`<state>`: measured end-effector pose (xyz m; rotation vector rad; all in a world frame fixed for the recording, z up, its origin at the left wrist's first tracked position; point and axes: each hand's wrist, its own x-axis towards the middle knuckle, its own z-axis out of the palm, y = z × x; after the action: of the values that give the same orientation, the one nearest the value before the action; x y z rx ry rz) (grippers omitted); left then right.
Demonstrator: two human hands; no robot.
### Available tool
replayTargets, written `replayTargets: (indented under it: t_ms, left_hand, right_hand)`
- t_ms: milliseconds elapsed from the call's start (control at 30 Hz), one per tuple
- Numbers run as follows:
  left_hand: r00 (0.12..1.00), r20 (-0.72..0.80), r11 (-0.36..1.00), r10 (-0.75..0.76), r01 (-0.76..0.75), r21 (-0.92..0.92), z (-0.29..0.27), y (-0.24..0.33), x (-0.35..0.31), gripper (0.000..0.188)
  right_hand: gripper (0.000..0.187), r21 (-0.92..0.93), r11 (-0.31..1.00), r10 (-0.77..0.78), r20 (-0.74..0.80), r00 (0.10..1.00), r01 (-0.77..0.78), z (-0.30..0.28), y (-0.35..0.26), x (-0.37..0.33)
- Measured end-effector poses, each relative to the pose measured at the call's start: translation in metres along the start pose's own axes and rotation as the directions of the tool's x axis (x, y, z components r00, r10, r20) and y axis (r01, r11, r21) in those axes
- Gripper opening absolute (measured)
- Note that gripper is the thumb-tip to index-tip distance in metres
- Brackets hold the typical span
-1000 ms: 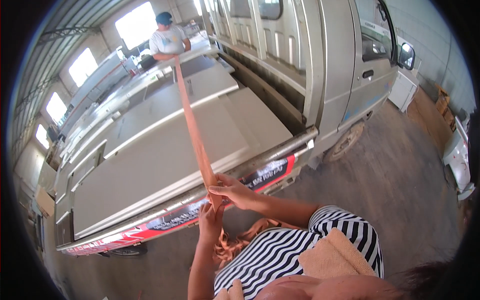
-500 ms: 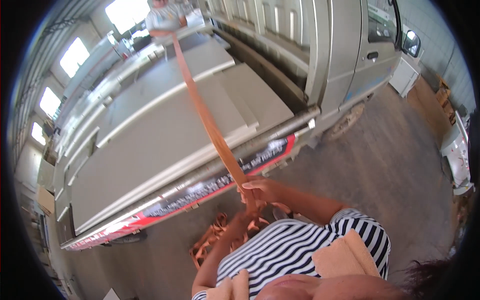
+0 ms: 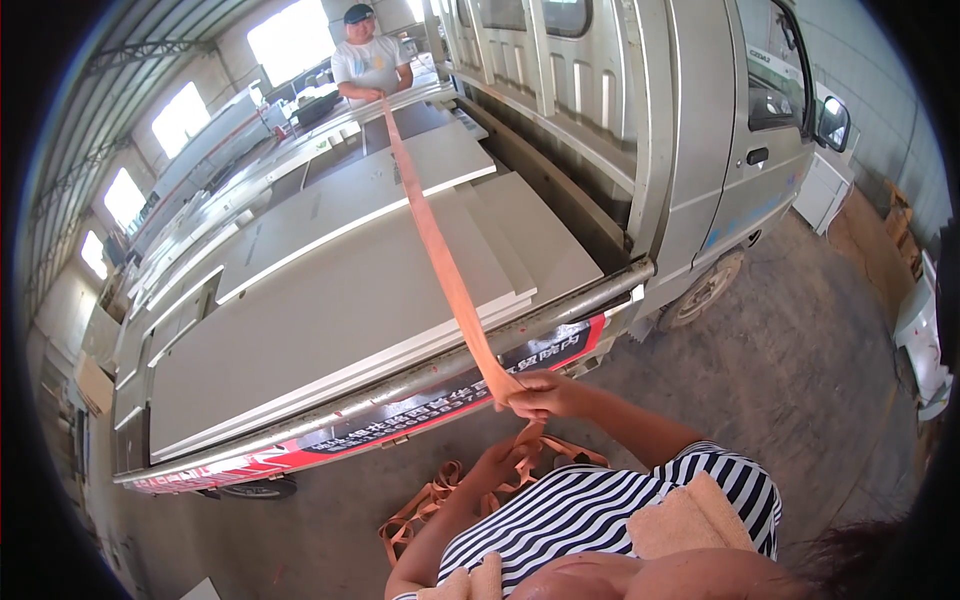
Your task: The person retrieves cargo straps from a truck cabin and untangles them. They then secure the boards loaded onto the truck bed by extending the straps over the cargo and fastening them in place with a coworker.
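Observation:
A long orange webbing strap [image 3: 445,265] runs taut from the far side of the truck bed, across the stacked panels [image 3: 330,330], down to me. My right hand [image 3: 542,394] is closed around it just outside the near bed rail. Lower down, close to my body, my left hand [image 3: 500,463] is closed on the same strap, with a short length between the two hands. Loose loops of strap [image 3: 425,505] hang or lie in a tangle below and beside my left hand. At the far end, a person [image 3: 370,62] in a white T-shirt and dark cap has a hand at the strap.
The bed's metal side rail [image 3: 560,298] and a red-and-black banner [image 3: 420,405] stand between me and the panels. The truck cab [image 3: 700,130], with its mirror [image 3: 833,122], is to the right. A wheel [image 3: 705,290] sits beneath it. White boxes [image 3: 825,190] stand against the wall.
My hands have moved apart along the strap, the left one lower and toward my body. The view has tilted up, bringing more of the far person into sight.

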<state>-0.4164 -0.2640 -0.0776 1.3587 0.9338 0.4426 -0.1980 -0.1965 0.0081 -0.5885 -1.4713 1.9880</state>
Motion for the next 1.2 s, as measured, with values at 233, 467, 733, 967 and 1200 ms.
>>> replayTargets:
  t_ms: [233,467,733,967,1200]
  left_hand:
    - [0.968,0.251,0.933,0.001,-0.091,0.348,0.003,-0.087,0.027,0.039]
    - [0.978,0.161,0.963,-0.133,0.089,0.255,0.003,-0.093,0.039,0.042]
    - [0.994,-0.034,0.977,-0.100,0.092,-0.191,-0.019,-0.087,0.088,0.046]
    - [0.750,-0.657,0.996,0.071,-0.023,0.082,-0.068,-0.033,0.159,0.029]
    - [0.338,-0.928,0.976,-0.158,-0.087,-0.198,-0.055,0.003,0.031,0.020]
  right_hand:
    - [0.028,0.179,0.984,0.021,-0.048,0.999,-0.012,-0.018,0.006,-0.023]
    - [0.032,0.603,0.697,-0.314,-0.228,0.921,0.387,-0.038,0.002,0.012]
    - [0.028,-0.473,0.880,-0.159,-0.372,0.914,-0.040,-0.046,0.016,0.009]
    - [0.020,-0.836,0.548,-0.391,-0.236,0.890,0.020,-0.051,0.004,0.020]
    - [0.028,-0.813,0.581,-0.540,-0.359,0.761,0.028,-0.032,0.055,0.020]
